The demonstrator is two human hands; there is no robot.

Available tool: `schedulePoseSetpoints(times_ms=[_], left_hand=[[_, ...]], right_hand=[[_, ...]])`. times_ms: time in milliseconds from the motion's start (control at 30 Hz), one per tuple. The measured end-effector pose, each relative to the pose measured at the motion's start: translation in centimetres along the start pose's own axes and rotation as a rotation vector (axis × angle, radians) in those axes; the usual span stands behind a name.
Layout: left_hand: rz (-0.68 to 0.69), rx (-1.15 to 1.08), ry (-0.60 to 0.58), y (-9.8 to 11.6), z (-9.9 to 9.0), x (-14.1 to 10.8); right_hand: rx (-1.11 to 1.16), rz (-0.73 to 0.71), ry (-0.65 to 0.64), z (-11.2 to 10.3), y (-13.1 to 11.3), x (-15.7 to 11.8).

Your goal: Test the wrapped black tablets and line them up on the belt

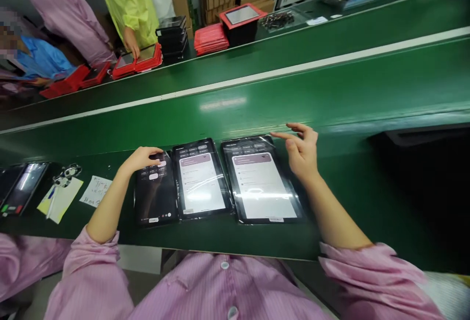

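Three tablets lie side by side on the green bench. The left tablet (156,197) shows a dark screen with lit tiles near its top; the middle tablet (201,187) and the right tablet (262,183) show mostly white pages under a mauve banner. Shiny clear film appears to cover them. My left hand (142,159) rests over the top of the left tablet, fingers stretched out and holding nothing. By the upper right corner of the right tablet is my right hand (301,151), its index finger extended and the others apart, with nothing held.
Left of the tablets lie a handwritten note (96,190), a yellow pad (60,200) with a pen, and further tablets (24,187). A large black object (422,178) stands at right. Across the bench are red cases (211,39), stacked black boxes (172,38) and co-workers.
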State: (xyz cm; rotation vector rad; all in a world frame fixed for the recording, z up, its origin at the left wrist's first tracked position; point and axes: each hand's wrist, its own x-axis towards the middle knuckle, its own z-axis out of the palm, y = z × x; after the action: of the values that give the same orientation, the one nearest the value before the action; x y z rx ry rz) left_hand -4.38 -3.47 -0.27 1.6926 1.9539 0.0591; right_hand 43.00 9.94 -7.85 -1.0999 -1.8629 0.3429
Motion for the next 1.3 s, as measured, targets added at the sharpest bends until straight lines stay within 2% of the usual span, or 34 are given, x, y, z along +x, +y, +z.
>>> schedulePoseSetpoints(times_ms=[100,167,233,300,400,500,567,667,767,867,900,967,1033,1100,1200,1300], left_hand=[[-0.007,0.032,0.063,0.3,0.5,-0.6],[0.022,0.046,0.142,-0.2,0.8,-2.3],[0.12,0.042,0.253,-1.1,1.6,-5.0],[0.273,-0.007,0.316,-2.3,3.2,-8.4],[0.463,-0.154,0.247,-4.0,6.7,-12.9],[0.51,-0.135,0.131,-4.9,9.4,-14.9],[0.482,-0.073,0.098,-5.2,9.7,-14.3],[0.371,0.021,0.159,-5.2,8.2,-11.1],[0.189,0.124,0.358,-4.6,5.9,-7.4],[0.115,0.158,0.569,-3.6,4.6,-6.7],[0.152,0.148,0.601,-3.4,4.7,-7.3],[0.331,0.099,0.557,-3.3,5.4,-9.4],[0.539,0.042,0.406,-3.6,6.9,-11.8],[0.644,0.01,0.268,-4.0,8.4,-13.4],[0.582,0.042,0.201,-4.3,9.7,-13.5],[0.375,0.121,0.308,-3.9,9.2,-11.6]], right_hand=[[0.061,0.026,0.051,-0.3,-1.2,-0.5],[0.067,0.01,0.031,-0.9,-2.3,-1.3],[-0.004,-0.037,-0.107,-1.7,-4.0,-2.8],[-0.145,-0.117,-0.313,-2.5,-6.1,-5.2],[-0.391,-0.278,-0.521,-3.1,-9.8,-9.6],[-0.556,-0.37,-0.634,-2.4,-13.0,-12.6],[-0.623,-0.362,-0.708,-1.0,-14.4,-12.4],[-0.698,-0.294,-0.815,2.1,-15.7,-8.5],[-0.74,-0.166,-0.865,5.3,-16.3,-3.1],[-0.775,-0.074,-0.784,5.8,-16.5,-0.3],[-0.776,-0.083,-0.753,5.2,-16.5,-0.4],[-0.761,-0.152,-0.73,3.2,-16.5,-2.3],[-0.742,-0.239,-0.754,0.8,-16.3,-5.2],[-0.733,-0.306,-0.783,-0.9,-16.1,-7.9],[-0.729,-0.331,-0.779,-1.4,-15.8,-9.6],[-0.71,-0.272,-0.72,0.6,-15.8,-8.7]])
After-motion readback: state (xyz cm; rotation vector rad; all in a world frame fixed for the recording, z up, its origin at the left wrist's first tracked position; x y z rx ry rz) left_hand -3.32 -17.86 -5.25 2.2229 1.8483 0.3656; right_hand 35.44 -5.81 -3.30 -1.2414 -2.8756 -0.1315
